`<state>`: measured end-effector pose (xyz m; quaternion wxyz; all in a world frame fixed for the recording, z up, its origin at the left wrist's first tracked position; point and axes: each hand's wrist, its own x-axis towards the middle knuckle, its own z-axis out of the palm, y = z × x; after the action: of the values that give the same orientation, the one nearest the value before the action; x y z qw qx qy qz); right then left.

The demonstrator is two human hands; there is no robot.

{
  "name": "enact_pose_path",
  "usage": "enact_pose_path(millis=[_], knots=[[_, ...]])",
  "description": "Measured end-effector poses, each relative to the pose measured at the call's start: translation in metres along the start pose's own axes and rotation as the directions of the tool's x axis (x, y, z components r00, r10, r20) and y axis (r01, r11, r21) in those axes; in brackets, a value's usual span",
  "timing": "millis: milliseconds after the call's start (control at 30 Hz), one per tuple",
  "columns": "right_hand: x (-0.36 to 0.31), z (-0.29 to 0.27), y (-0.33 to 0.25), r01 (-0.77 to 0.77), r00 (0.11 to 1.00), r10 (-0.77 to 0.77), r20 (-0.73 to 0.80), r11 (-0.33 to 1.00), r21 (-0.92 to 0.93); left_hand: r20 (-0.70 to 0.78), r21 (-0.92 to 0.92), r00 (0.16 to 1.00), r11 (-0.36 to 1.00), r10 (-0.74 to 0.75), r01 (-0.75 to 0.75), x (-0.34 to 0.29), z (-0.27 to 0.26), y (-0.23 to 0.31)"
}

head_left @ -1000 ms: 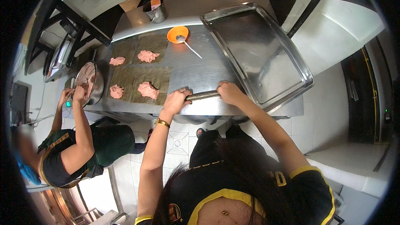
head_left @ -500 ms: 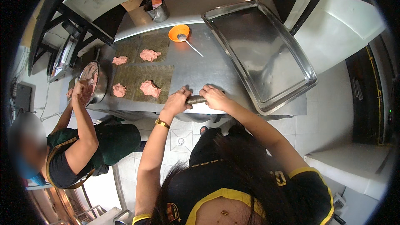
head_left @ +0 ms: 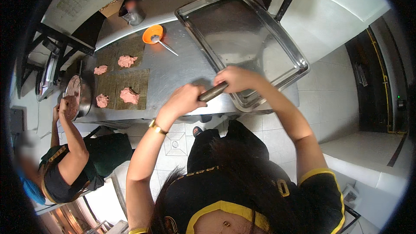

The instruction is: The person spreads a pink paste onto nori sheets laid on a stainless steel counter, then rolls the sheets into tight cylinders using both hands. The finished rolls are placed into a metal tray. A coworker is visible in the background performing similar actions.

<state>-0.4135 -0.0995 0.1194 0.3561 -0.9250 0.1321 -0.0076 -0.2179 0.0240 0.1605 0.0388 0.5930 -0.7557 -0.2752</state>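
Observation:
A dark greenish-brown seaweed roll is held slantwise off the table, its right end higher. My left hand is closed round its lower left end, and my right hand grips the upper right end, over the near left corner of a large metal tray. To the left, flat dark seaweed sheets lie on the table with several lumps of pink minced paste on them.
An orange bowl with a metal spoon stands behind the sheets. Further back is a metal jug. At far left, a person's hands work at a metal bowl of pink paste. The steel table has a near edge in front of me.
Both hands have lifted the roll off the table and moved it right toward the tray, tilting its right end up. The view has shifted too.

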Motion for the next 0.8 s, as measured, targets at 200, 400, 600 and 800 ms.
enact_pose_path(millis=[200, 400, 600, 800], knots=[[-0.107, -0.04, 0.068, -0.148, 0.989, 0.148, -0.013, 0.989, 0.015, 0.085, -0.015, 0.989, 0.993, 0.119, -0.118, 0.102, 0.042, 0.069], [-0.127, -0.022, 0.1, -0.346, 0.929, 0.338, 0.152, 0.938, 0.03, 0.221, -0.036, 0.971, 0.996, 0.093, -0.087, 0.148, 0.088, 0.067], [-0.128, 0.011, 0.141, -0.362, 0.926, 0.336, 0.169, 0.92, 0.153, 0.258, -0.091, 0.962, 0.993, 0.09, -0.069, 0.151, 0.102, 0.065], [-0.126, 0.002, 0.127, -0.276, 0.95, 0.254, 0.18, 0.954, 0.115, 0.268, -0.073, 0.962, 0.997, 0.044, -0.026, 0.138, 0.101, 0.065]])
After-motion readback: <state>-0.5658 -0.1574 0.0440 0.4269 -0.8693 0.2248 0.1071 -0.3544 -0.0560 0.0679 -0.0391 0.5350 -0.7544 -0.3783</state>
